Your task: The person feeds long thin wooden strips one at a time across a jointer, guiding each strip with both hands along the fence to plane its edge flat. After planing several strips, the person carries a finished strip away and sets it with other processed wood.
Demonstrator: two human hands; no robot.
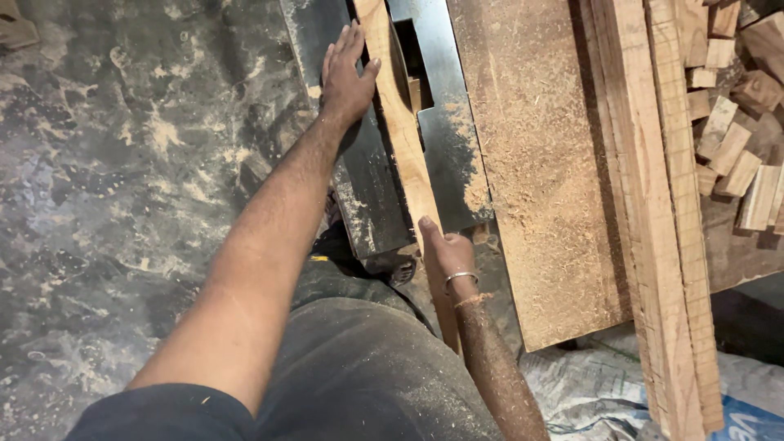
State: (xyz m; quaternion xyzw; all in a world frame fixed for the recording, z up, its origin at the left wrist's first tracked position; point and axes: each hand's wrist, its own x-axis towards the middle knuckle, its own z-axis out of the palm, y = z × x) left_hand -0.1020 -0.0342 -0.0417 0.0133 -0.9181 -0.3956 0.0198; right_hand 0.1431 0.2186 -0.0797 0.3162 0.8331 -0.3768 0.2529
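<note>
Grip: our left hand (347,77) lay flat and open, fingers spread, pressing down on the far part of the wooden strip (400,122); our right hand (445,253) was closed around the strip's near end, thumb on top.
Strip: it ran lengthwise along the steel machine table (445,139), crossing the slot (412,65) in the middle, its near end overhanging the table edge toward our legs.
Progress: we judged the pass to be partway through, since the front part of the strip already lay beyond the slot while a long part was still on our side; how much had been cut we could not tell.
Left to do: by our reckoning, the near half had still to go over the slot.
Surface: the steel table was dusty, and beside it a sawdust-covered board (531,163) stretched to the right, carrying a stack of long planks (661,212).
Room: short wood offcuts (735,139) were piled at the far right, the concrete floor (122,163) was streaked with sawdust, and a woven sack (588,384) lay under the planks.
</note>
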